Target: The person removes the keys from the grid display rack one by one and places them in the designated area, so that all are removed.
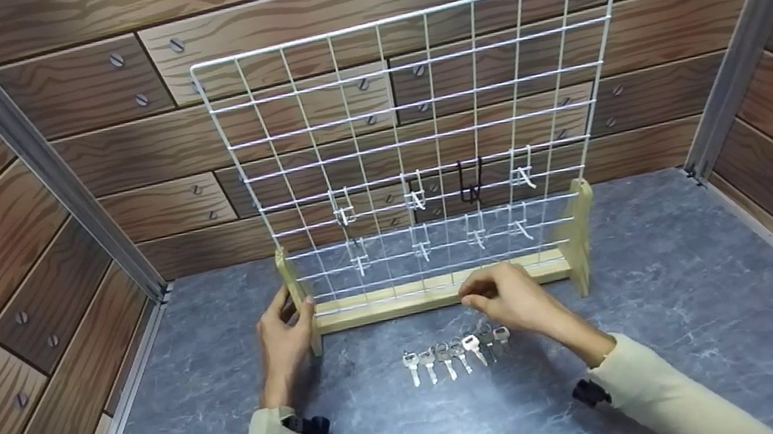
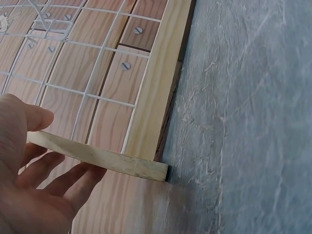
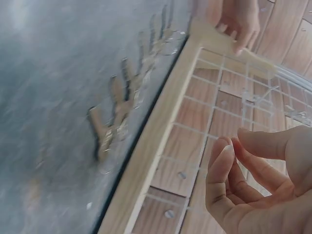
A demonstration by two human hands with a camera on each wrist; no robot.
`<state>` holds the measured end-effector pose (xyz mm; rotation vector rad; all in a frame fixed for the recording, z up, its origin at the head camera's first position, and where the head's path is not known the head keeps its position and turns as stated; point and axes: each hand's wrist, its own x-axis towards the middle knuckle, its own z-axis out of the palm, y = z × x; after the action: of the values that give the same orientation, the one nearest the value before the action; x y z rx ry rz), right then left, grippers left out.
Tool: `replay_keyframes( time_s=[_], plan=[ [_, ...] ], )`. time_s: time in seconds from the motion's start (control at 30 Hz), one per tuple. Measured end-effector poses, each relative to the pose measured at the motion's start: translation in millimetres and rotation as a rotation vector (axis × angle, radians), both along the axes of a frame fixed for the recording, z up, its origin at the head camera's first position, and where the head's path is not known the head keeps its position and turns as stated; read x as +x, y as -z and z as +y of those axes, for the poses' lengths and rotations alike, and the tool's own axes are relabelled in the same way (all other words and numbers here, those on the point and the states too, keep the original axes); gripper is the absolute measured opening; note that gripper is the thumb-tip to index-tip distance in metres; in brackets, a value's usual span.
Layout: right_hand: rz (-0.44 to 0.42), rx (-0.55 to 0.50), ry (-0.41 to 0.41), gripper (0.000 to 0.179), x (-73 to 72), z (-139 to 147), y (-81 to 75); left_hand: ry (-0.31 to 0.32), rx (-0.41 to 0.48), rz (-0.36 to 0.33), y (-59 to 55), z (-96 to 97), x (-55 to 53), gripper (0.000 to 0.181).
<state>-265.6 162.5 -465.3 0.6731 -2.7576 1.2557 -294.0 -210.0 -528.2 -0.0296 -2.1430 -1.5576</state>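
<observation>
My left hand (image 1: pixel 288 334) grips the left wooden end piece (image 2: pixel 92 152) of a stand, thumb on one side and fingers on the other. The stand holds up a white wire grid panel (image 1: pixel 403 17), hung with several white hooks (image 1: pixel 416 200) and one black hook (image 1: pixel 470 191). Near the base bar (image 1: pixel 384 313), my right hand (image 1: pixel 513 297) hovers above the table with fingers loosely bent. Nothing shows between its thumb and fingertips in the right wrist view. Several metal keys (image 1: pixel 473 344) lie in a row on the table, just in front of the stand and below the right hand.
The grey marbled tabletop (image 1: pixel 186 393) carries the stand and keys. Wood-patterned walls (image 1: pixel 124 154) with metal corner posts (image 1: pixel 742 28) enclose it at the back and both sides. The right wooden end piece (image 1: pixel 579 236) stands upright beyond the right hand.
</observation>
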Motion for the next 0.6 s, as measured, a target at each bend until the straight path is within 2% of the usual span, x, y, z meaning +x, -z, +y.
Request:
replay_keyframes(
  time_s=[0.1,0.27,0.6],
  plan=[
    [-0.004,-0.025,0.008,0.012,1.6,-7,-6.9,0.001,0.01,0.006,-0.2,0.2,-0.6,0.053],
    [0.039,-0.067,-0.002,0.012,5.1,-20,-19.9,-0.008,0.017,0.016,-0.7,1.2,-1.0,0.054],
    [0.004,-0.173,0.011,0.013,13.1,-44,-44.1,-0.035,-0.008,0.032,0.5,1.4,-2.4,0.05]
  ],
)
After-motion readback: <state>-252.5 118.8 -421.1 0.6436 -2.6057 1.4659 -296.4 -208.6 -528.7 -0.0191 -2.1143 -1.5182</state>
